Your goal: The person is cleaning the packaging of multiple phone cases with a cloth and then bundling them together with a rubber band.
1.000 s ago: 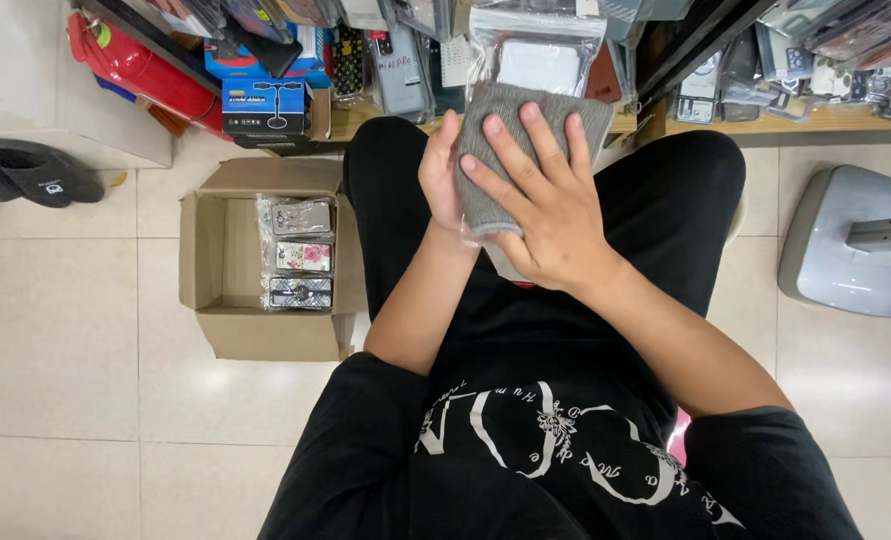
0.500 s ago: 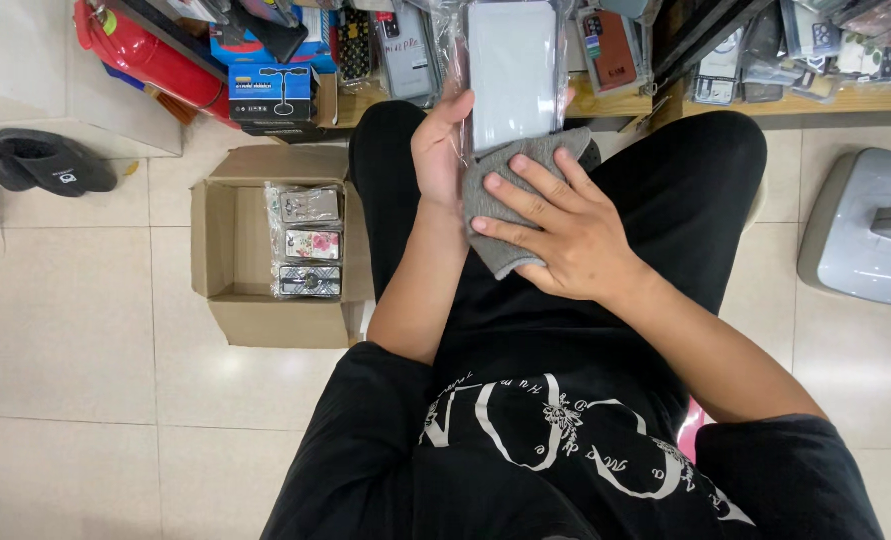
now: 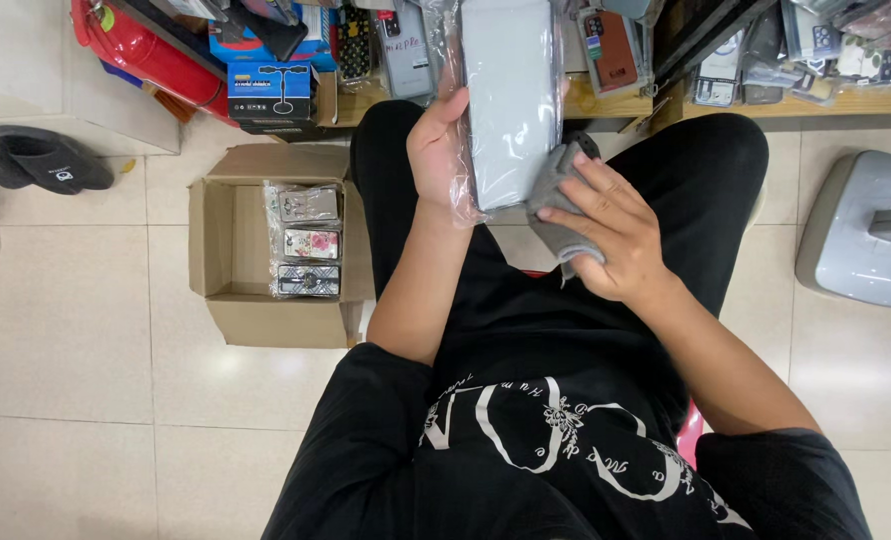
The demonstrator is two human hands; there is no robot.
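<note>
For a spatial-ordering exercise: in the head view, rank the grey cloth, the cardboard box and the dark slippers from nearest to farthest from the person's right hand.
1. Grey cloth: under the right hand, touching it.
2. Cardboard box: on the floor, image left of the legs.
3. Dark slippers: far image left, past the box.

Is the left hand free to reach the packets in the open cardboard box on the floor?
Probably not right away: the left hand is gripping a grey flat item in clear plastic wrap. The brown cardboard box sits open on that side, with nothing covering its wrapped packets.
</note>
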